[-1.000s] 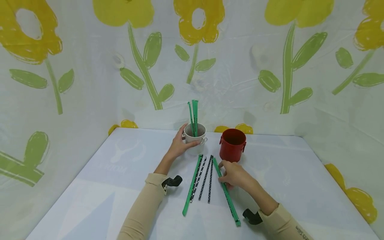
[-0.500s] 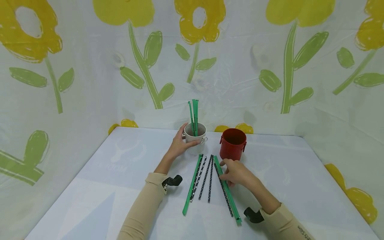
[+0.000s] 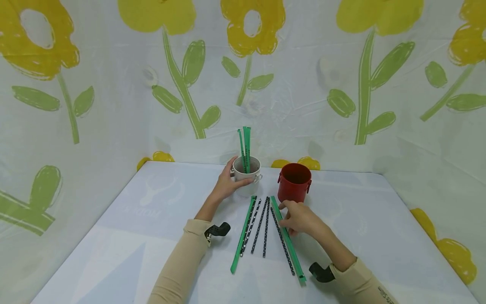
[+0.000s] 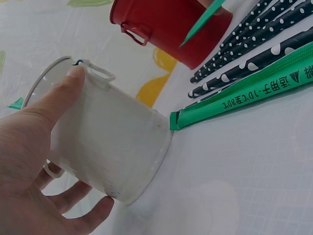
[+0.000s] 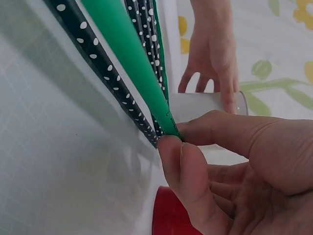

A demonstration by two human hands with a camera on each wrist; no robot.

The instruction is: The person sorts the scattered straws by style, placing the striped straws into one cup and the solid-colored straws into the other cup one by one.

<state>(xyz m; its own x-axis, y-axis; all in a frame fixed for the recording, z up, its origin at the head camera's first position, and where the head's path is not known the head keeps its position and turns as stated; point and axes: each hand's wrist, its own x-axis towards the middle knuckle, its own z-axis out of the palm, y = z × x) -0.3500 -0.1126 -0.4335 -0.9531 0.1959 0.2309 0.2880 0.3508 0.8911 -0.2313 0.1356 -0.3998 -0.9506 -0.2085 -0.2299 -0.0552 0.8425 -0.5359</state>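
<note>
My left hand grips a small white metal bucket, thumb near the rim by one handle, fingers round the other side. Several green-wrapped straws stand in that bucket. With thumb and index finger, my right hand pinches a green-wrapped straw near its far end. Alongside it, just to the left, lies a black straw with white dots. A red bucket stands right behind the right hand, with nothing showing inside.
Between the hands, several dotted black straws and another green-wrapped straw lie fanned out on the white table. A flower-printed cloth hangs behind and at both sides.
The pinched green straw has shifted slightly right, and a dotted straw formerly hidden by it now shows on its left. The left hand and white bucket have stayed put.
</note>
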